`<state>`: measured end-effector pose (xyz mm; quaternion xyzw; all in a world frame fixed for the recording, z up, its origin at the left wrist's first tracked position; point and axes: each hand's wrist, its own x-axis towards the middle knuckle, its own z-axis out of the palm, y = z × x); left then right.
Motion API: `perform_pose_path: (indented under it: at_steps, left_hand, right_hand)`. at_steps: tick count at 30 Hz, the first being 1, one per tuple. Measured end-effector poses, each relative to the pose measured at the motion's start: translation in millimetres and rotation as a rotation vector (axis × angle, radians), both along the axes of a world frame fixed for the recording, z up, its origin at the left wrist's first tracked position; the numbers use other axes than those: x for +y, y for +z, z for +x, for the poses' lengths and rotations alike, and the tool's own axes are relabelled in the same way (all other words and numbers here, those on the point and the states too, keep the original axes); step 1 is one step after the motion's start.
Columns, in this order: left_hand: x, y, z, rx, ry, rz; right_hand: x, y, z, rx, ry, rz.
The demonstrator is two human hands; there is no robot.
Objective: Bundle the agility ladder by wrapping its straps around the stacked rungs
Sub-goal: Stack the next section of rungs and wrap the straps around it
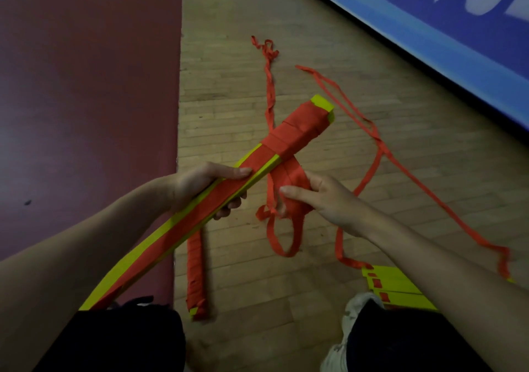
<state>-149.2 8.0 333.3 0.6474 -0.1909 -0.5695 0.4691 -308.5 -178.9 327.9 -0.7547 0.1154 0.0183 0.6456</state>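
left hand [206, 185] grip: clasps stacked rungs [171, 237] mid-length, above the floor [229, 91] | long axis: near-left to far-right | right hand [329, 199] grip: seemingly pinches strap bunch [289, 176], just right of rungs, below their wrapped far end

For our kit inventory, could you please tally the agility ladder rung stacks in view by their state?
Held stack, partly wrapped: 1
Red-wrapped bundle on floor: 1
Unwrapped yellow stack on floor: 1
Total: 3
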Motion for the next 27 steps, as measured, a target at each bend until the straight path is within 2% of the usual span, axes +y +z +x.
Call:
perform_pose_path:
  at_steps: [5,13,20,23,27]
  left_hand:
    - [2,1,0,-0.014,0.025,-0.031]
    - [-2,4,-9,-0.112,0.038,0.040]
    - [-18,-3,-24,-0.464,0.139,0.030]
    - [-20,-6,-27,-0.613,0.138,0.070]
    - [-16,-4,-34,-1.036,0.001,0.250]
  right_hand:
    - [-1,0,-2,0.034,0.025,0.033]
    - [-1,10,-3,0.112,0.089,-0.010]
    - [11,6,3,0.044,-0.056,0.028]
    - [17,5,6,0.031,-0.094,-0.138]
    - [28,1,13,0.054,-0.160,-0.305]
